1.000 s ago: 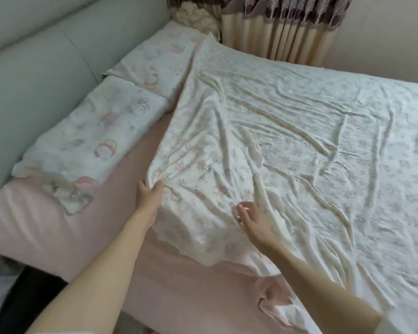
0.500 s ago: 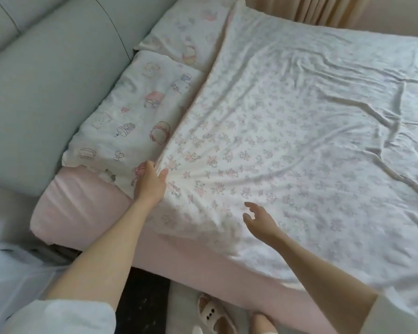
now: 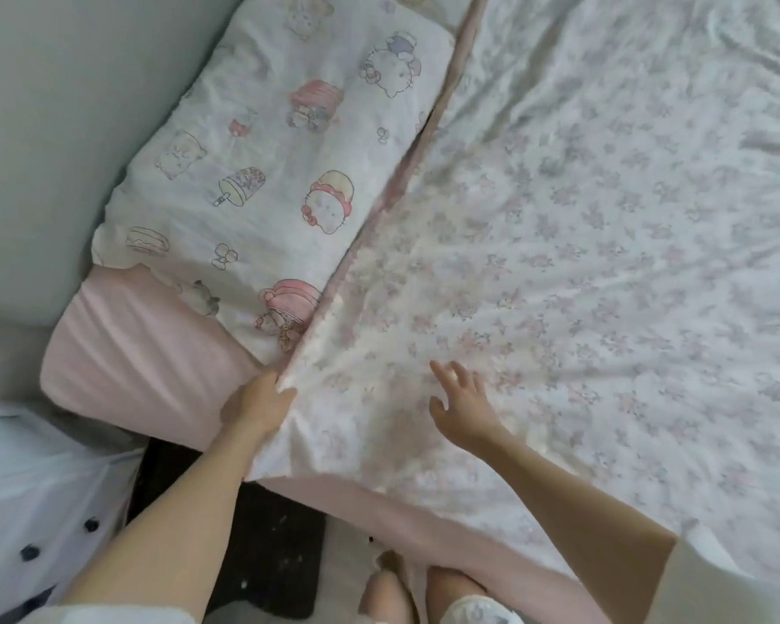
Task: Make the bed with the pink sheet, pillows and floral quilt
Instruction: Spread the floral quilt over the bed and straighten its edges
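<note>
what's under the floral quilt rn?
The pink sheet shows past the floral quilt at the near corner and front edge. The rest is covered. Left hand grips the quilt's corner.

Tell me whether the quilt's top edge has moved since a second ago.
Yes. The floral quilt, pinched by the left hand, has been drawn toward the headboard; its edge now lies against the cartoon pillow, covering the pink sheet once bare between them.
</note>
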`<action>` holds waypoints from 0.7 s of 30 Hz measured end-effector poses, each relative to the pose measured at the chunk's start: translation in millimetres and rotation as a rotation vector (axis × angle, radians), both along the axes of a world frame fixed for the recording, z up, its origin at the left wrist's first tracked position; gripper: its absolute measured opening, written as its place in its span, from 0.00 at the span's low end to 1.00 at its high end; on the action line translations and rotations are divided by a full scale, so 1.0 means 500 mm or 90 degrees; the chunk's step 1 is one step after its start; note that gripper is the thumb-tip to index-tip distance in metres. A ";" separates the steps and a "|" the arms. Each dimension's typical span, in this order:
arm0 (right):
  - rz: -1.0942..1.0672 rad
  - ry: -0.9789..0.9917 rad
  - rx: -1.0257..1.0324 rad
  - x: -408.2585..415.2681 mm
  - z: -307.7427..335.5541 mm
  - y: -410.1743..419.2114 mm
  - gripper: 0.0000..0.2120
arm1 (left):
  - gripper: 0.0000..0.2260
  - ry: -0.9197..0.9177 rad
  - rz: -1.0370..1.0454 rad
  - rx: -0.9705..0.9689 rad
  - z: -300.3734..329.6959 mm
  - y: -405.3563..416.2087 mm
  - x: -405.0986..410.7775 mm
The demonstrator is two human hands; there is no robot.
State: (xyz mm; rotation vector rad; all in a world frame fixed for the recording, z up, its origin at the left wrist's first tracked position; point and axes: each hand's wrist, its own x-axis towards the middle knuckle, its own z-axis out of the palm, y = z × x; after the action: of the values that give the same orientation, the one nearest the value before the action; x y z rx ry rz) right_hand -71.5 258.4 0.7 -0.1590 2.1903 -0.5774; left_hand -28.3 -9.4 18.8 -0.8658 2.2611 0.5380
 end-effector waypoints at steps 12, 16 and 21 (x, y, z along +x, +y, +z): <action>0.066 0.088 0.138 0.108 -0.065 -0.108 0.23 | 0.27 0.067 0.143 0.257 -0.089 -0.050 0.049; -0.004 0.091 0.117 0.174 -0.063 -0.115 0.23 | 0.16 0.034 -0.001 0.198 -0.107 -0.113 0.101; -0.028 0.030 0.119 0.256 -0.064 -0.135 0.25 | 0.14 0.043 -0.115 -0.026 -0.113 -0.158 0.128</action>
State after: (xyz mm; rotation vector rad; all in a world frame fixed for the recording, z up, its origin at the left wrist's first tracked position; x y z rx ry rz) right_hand 56.6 191.1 -31.1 -0.0252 2.2844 -0.3927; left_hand 35.7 -88.6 -37.8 -0.6633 2.3900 0.4450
